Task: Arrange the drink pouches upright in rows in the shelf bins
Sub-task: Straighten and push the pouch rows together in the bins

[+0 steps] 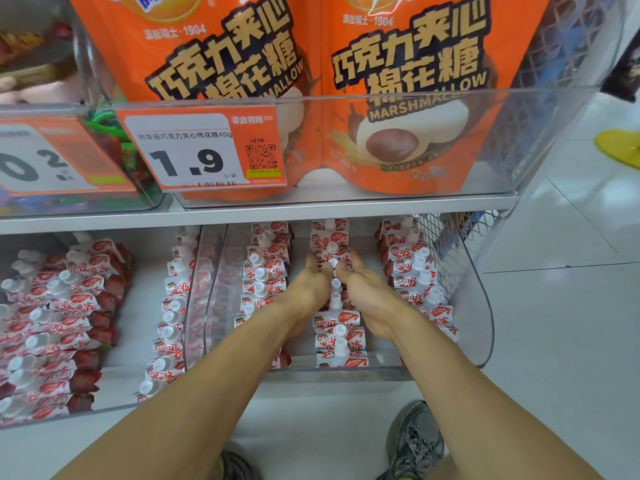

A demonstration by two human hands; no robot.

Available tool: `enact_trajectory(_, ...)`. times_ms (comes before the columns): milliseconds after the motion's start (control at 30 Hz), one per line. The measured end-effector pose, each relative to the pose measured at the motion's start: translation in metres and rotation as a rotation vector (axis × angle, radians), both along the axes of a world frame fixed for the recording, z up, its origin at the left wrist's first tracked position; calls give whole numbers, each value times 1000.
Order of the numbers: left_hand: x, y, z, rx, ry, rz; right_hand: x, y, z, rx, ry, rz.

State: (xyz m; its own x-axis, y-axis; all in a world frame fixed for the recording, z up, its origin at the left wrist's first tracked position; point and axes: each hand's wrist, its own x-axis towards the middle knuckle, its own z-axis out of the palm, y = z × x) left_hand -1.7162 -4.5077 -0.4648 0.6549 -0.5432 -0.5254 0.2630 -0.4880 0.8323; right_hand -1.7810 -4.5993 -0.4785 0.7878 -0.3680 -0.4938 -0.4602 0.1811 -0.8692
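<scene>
Red-and-white drink pouches with white caps stand upright in three rows inside a clear shelf bin (485, 327) on the lower shelf: a left row (263, 271), a middle row (337, 341) and a right row (415, 271). Both my hands reach into the bin at the middle row. My left hand (308, 289) and my right hand (367, 292) sit on either side of it, fingertips meeting around one pouch (333, 263) midway back. The fingers curl onto that pouch's top. The pouches under my hands are partly hidden.
A second clear bin (104, 403) on the left holds more pouches, some lying tilted (59, 306), one row upright (173, 306). Above, orange marshmallow bags (398, 98) and price tags (201, 150) fill the upper shelf. A wire mesh panel (440, 244) closes the right end. White floor tiles (571, 306) lie to the right.
</scene>
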Motion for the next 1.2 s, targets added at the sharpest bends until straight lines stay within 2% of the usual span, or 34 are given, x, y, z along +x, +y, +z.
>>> enact_trajectory(200,1,-1,-1,-27,-23,29,4,-9,-2,-29,19,-16)
enact_trajectory(333,18,-12,-9,-96,-137,229,13,-14,0,-124,-16,-75)
enact_trajectory(433,28,-26,-17,-113,-175,221,23,-19,-2,-167,-76,-109)
enact_trajectory(667,31,-42,-33,-167,-113,179,33,-22,-20,-197,-41,-112)
enact_trajectory(1200,31,-39,-36,-187,-101,222,27,-19,-12,-87,-71,-91)
